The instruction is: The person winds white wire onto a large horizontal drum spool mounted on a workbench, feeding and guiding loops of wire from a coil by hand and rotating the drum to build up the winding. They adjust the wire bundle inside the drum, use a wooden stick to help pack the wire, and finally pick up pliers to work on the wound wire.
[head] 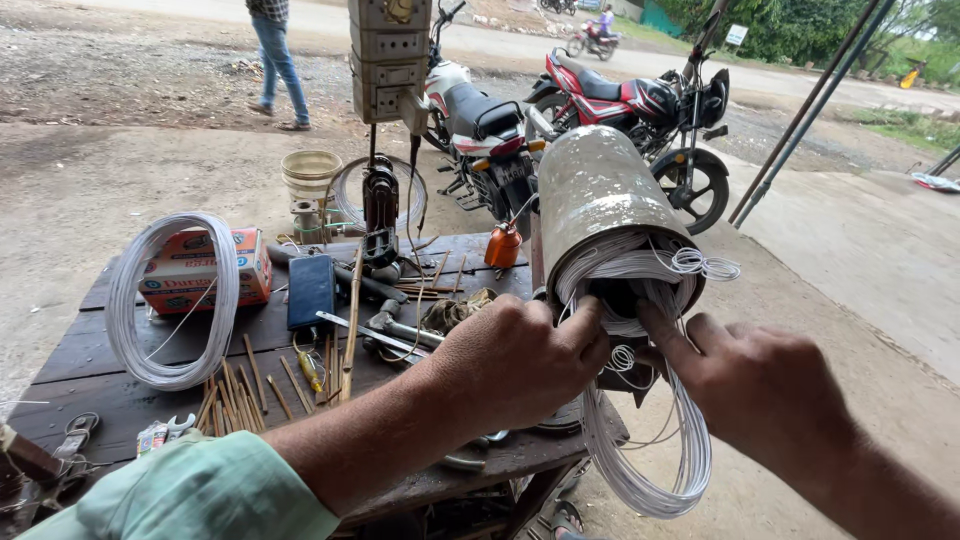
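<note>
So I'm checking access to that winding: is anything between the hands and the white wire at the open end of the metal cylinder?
Nothing visible. The left hand and right hand already have their fingers on the white wire coils at the mouth of the metal cylinder. A loop of the same wire hangs down between the hands.

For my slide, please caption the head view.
Both bare hands press white wire coils into a grey metal cylinder above a dark wooden workbench.

I see my left hand (515,360) and right hand (760,385) pressing white wire coils (640,300) into the near end of a grey metal cylinder (600,195); another wire coil (175,300) lies left on the wooden table (100,370).
</note>
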Available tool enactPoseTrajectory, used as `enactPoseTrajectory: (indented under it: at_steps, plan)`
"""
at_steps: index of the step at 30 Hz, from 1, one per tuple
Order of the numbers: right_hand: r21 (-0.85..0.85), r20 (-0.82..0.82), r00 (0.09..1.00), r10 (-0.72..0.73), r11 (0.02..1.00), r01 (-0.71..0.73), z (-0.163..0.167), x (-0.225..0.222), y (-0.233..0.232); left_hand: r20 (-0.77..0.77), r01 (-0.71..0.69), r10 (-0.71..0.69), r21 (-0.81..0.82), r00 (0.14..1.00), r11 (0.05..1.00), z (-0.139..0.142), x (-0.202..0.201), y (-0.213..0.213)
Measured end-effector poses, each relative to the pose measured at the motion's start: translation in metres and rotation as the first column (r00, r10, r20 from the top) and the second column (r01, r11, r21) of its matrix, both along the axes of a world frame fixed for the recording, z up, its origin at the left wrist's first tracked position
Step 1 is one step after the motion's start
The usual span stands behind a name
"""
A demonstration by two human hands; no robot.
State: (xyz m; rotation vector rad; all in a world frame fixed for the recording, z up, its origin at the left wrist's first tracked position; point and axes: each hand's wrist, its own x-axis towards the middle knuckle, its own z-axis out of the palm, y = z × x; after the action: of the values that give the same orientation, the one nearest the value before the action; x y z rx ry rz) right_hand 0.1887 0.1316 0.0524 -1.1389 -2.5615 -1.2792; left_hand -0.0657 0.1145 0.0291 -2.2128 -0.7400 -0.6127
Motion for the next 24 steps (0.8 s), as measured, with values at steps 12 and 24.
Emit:
enactPoseTrajectory:
  at_steps: [12, 24]
  plan:
    - [-0.026, 0.029, 0.98, -0.196, 0.98, 0.196, -0.008, 0.003, 0.009, 0.091, -0.012, 0.012, 0.003, 0.996, 1.0, 0.009, 0.002, -0.002]
    - [0.016, -0.012, 0.994, -0.104, 0.994, 0.105, -0.008, 0.012, 0.037, -0.048, -0.112, 0.11, -0.036, 0.993, 0.993, 0.005, 0.011, 0.015]
